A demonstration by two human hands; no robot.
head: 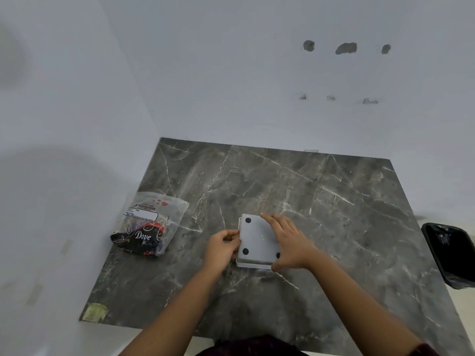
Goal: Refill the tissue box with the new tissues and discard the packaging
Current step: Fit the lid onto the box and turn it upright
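Observation:
A square white tissue box lies upside down on the dark marble table, its flat base with black rubber feet facing up. My left hand pinches the box's left edge with curled fingers. My right hand lies over the base, fingers spread along the right side and thumb at the near corner. A crumpled clear plastic package with a black and red "Dove" print lies to the left on the table; it looks flat.
A black-lined waste bin stands off the table's right edge. White walls close the left and far sides. A patch of yellowish tape sticks to the table's near left corner.

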